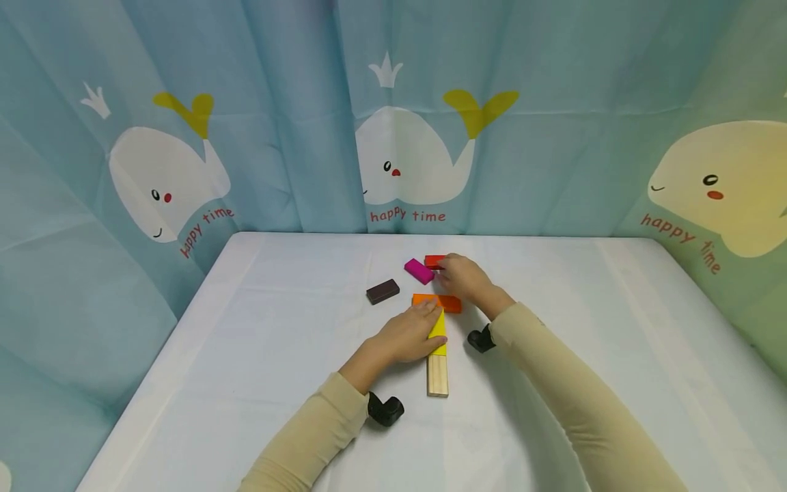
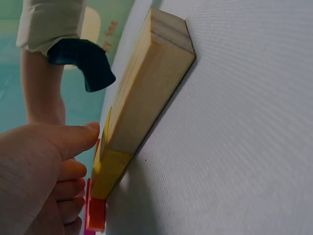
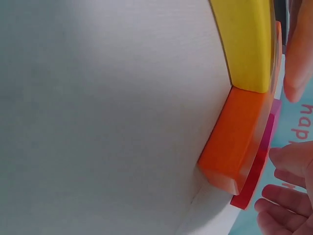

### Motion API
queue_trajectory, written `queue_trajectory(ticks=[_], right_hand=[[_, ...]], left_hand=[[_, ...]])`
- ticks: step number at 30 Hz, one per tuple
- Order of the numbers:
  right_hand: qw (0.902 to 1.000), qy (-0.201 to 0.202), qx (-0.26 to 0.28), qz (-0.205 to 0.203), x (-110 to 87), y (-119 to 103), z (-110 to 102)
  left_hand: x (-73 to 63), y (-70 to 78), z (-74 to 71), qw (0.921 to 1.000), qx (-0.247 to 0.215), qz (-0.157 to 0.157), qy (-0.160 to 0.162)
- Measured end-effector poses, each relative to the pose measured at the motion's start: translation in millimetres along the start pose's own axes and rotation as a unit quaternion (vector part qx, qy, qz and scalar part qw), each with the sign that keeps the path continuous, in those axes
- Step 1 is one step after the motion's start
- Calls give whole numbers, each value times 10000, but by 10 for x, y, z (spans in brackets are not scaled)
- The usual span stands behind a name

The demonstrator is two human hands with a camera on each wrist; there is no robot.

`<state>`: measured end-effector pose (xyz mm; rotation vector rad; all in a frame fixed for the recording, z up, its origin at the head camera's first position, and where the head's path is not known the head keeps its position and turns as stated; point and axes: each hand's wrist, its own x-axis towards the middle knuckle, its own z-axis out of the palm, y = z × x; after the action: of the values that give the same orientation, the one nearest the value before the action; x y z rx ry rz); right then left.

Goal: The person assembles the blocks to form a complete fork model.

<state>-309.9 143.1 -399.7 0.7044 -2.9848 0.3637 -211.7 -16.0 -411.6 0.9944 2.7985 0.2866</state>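
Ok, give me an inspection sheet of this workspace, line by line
Surface: white table, flat, cloth-like.
Job's things: yellow block end to end with plain wooden block; orange block across the yellow end; red block; magenta block.
Clutter: dark brown block, apart on the left.
Grips: left hand rests on the yellow block; right hand touches the red block.
Cables: nothing seen.
Surroundings: whale-print curtain on three sides.

A dark brown block lies before whale-print curtains.
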Motion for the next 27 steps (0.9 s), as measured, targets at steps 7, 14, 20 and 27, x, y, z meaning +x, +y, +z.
queue_trajectory(ticks=[7, 14, 20, 27], right_hand=[[9999, -117, 0, 52, 77, -2, 61], [9996, -156, -253, -13, 105, -4, 94], [9991, -216, -361, 21, 81, -29, 57], [9985, -180, -517, 41, 1, -20, -18]], left_hand=[[22, 22, 8, 9999, 57, 24, -80], [31, 35, 9, 9998, 171, -1, -96], [57, 53, 11, 9992, 382, -41, -106], [72, 61, 14, 9985, 491, -127, -194]])
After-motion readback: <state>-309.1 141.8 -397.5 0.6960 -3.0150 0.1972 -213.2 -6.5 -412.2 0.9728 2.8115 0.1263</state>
